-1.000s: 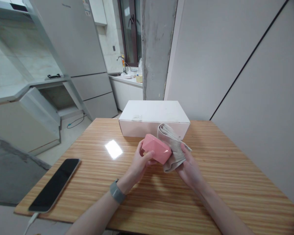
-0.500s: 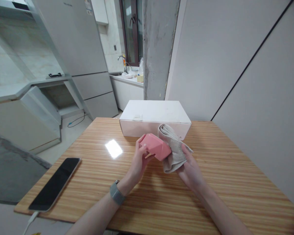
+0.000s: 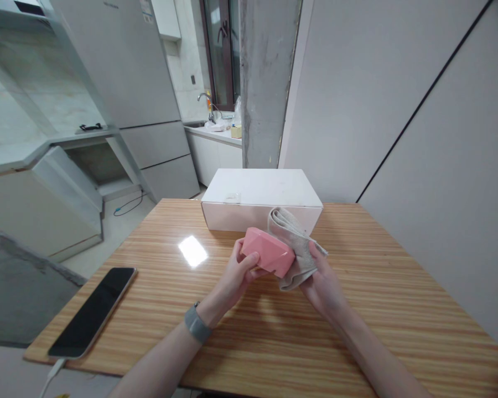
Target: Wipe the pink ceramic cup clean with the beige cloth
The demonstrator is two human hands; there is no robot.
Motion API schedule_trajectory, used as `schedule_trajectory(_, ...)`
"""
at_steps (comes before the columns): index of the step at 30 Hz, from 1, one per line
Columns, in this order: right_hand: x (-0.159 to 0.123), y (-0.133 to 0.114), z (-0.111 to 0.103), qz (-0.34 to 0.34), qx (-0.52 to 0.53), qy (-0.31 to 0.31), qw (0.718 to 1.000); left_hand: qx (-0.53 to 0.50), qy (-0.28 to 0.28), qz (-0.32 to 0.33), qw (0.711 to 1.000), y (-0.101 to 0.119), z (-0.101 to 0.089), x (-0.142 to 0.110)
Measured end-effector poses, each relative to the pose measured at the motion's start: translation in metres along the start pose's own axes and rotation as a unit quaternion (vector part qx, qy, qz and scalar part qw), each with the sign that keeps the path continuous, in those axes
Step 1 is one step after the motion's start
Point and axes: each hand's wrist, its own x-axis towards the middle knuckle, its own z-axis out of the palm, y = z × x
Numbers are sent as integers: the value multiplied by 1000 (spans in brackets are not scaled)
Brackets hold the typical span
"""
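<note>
My left hand (image 3: 237, 275) grips the left end of a pink faceted case (image 3: 269, 258), held a little above the wooden table (image 3: 398, 309). A grey band sits on that wrist. My right hand (image 3: 323, 286) is closed on a folded beige cloth (image 3: 295, 249), which is pressed against the right end of the pink case and drapes over my fingers. Both hands meet over the middle of the table, just in front of a closed white box (image 3: 260, 198).
A dark phone (image 3: 93, 310) with a cable lies face up near the table's left front corner. A wall runs along the right side. Behind stand a concrete pillar (image 3: 265, 83), a fridge and a kitchen counter with a sink.
The pink case has been turned slightly in my left hand, whose thumb has shifted its grip. The cloth stays against the case's right end.
</note>
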Motion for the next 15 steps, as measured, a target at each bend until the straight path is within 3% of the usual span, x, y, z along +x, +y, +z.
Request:
schedule_trajectory(10,-3,3,4,26,4,-23,999,128,96,91,983,1,-3,3)
schedule_trajectory(15,0,6,0,31,3,-16,999,97,92,64,989,4,1,2)
